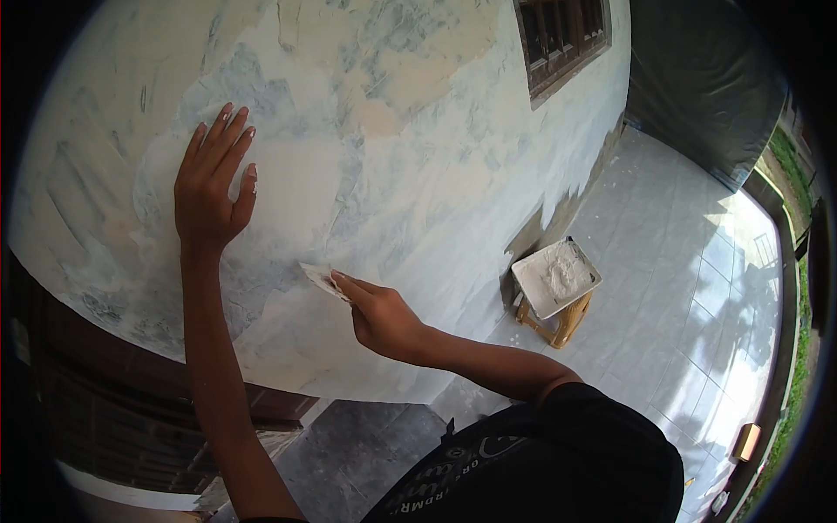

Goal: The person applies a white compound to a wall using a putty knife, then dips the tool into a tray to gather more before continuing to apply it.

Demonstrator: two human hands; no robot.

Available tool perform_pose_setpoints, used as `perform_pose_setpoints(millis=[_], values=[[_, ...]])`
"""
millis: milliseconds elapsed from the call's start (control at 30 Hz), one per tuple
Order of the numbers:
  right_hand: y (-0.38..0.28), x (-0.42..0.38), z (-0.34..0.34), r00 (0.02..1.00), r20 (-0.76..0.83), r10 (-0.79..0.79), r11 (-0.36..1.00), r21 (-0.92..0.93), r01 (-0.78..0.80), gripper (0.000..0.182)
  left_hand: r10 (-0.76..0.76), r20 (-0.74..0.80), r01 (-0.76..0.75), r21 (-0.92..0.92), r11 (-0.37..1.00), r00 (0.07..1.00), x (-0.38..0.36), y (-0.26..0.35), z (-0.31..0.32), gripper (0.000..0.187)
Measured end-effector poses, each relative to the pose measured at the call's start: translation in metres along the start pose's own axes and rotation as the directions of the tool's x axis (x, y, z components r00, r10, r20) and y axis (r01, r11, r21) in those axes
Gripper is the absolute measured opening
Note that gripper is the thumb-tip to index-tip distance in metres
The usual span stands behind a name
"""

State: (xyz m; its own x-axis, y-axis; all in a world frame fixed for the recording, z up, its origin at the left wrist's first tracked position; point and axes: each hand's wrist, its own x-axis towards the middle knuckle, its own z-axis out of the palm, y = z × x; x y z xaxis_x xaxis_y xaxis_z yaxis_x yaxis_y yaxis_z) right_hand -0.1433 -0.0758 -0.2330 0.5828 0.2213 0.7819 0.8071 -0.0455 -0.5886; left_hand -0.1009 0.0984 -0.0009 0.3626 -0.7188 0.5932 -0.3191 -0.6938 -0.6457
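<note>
My left hand (207,190) rests against the patchy wall (292,179) with its fingers stretched out, white smears on the fingertips. Lower and to the right, my right hand (384,321) is closed around a putty knife (321,279). The blade's edge meets the wall, and its face carries some whitish filler; the handle is hidden in my fist. Uneven cream, white and grey-blue coats cover the wall around both hands.
A tray (534,295) of white putty (567,272) sits on a yellowish stool (571,321) beside the wall. A barred window (567,44) is at upper right, a dark sheet (706,78) beyond it. Dark wooden panelling (113,418) lies at lower left; grey tiles (645,261) cover the floor.
</note>
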Motion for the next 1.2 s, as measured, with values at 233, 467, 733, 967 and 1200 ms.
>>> perform_pose_setpoints(millis=[233, 467, 733, 967, 1200], values=[[0.053, 0.114, -0.141, 0.807, -0.589, 0.042, 0.944, -0.240, -0.225, 0.038, -0.003, -0.039, 0.004, 0.011, 1.000, 0.999, 0.001, 0.000, 0.003, 0.036], [0.100, 0.149, -0.094, 0.799, -0.576, -0.173, 0.861, -0.483, -0.161, 0.048, 0.003, -0.034, -0.003, 0.004, 1.000, 0.999, 0.002, 0.000, 0.002, 0.036], [0.001, 0.023, -0.056, 0.955, -0.049, 0.291, 0.950, 0.130, -0.283, 0.038, 0.029, -0.010, -0.029, -0.008, 1.000, 1.000, -0.001, -0.002, 0.002, 0.039], [0.073, 0.128, -0.153, 0.764, -0.645, 0.021, 0.960, -0.201, -0.196, 0.028, 0.004, -0.026, -0.005, -0.005, 1.000, 1.000, 0.003, 0.001, 0.001, 0.035], [0.085, 0.158, -0.095, 0.846, -0.495, -0.196, 0.854, -0.510, -0.100, 0.055, 0.015, -0.018, -0.015, 0.008, 1.000, 1.000, 0.003, 0.002, 0.002, 0.036]])
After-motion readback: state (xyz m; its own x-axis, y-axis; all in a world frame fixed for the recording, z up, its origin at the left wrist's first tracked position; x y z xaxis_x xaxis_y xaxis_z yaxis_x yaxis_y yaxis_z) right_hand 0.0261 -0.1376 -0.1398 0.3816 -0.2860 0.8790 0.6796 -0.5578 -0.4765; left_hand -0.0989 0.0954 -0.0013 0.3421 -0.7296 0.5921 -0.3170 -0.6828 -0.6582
